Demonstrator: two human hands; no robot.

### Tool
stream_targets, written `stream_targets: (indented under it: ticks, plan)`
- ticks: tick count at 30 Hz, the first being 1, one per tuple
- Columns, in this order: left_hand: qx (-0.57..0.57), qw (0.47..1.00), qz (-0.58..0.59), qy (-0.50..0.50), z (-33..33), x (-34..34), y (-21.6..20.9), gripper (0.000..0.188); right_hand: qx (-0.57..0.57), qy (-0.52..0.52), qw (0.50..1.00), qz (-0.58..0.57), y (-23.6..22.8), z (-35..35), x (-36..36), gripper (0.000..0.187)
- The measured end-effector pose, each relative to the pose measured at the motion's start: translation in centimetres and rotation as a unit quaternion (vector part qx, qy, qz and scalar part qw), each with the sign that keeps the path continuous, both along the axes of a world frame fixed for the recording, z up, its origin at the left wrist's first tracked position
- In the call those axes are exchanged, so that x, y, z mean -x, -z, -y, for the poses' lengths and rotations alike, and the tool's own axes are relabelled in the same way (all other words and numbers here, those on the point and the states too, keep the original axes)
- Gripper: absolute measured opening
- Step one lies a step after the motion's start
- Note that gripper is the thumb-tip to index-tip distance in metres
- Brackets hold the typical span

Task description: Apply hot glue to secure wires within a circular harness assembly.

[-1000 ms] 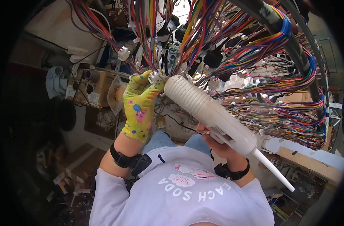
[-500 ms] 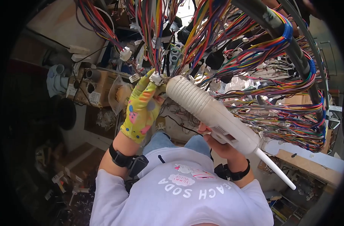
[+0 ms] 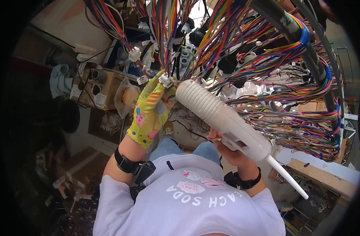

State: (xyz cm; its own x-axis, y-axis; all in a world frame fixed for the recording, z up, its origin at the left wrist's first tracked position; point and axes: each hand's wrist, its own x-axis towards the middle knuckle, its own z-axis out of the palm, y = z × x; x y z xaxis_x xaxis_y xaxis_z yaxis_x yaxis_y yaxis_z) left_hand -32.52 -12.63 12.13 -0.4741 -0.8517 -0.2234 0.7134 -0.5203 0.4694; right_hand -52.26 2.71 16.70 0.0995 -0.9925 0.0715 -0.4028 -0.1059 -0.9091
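My left hand, in a yellow patterned glove, pinches a small white wire connector at its fingertips. Several coloured wires run up from that connector. My bare right hand is wrapped round the underside of a white hot glue gun. A thick ribbed barrel forms its front, and a white glue stick sticks out of its rear. The gun's front end points up and left, close beside the connector and my gloved fingers. Its tip is mostly hidden, so I cannot tell whether it touches the connector.
Bundles of coloured wires hang from a dark metal bar across the top and right. Another white connector dangles left of my gloved hand. Cardboard boxes and grey pipe fittings stand further left.
The view has shifted slightly, so the wires and connectors sit a little lower and further right. Both hands keep their grips, and the glue gun stays beside the connector.
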Motion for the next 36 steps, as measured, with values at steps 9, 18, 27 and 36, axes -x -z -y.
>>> stream_targets:
  ticks: [9, 18, 27, 36]
  plan:
    - [-0.01, 1.0, -0.002, -0.001, 0.1, 0.3, 0.2, 0.036, -0.112, 0.066, 0.951, 0.28, 0.8, -0.3, -0.4, 0.034]
    - [-0.001, 0.999, 0.044, -0.013, 0.0, 0.4, -0.7, 0.036, -0.043, 0.021, 0.996, 0.082, -0.6, 0.3, -0.4, 0.034]
    - [0.015, 0.999, 0.042, -0.016, 0.0, 0.3, -0.5, 0.036, -0.031, 0.0, 0.999, 0.019, -1.3, 0.5, -0.3, 0.036]
    - [0.003, 0.999, -0.023, 0.028, 0.2, -0.2, 0.4, 0.038, -0.073, 0.022, 0.99, 0.123, -0.3, 0.2, -0.2, 0.036]
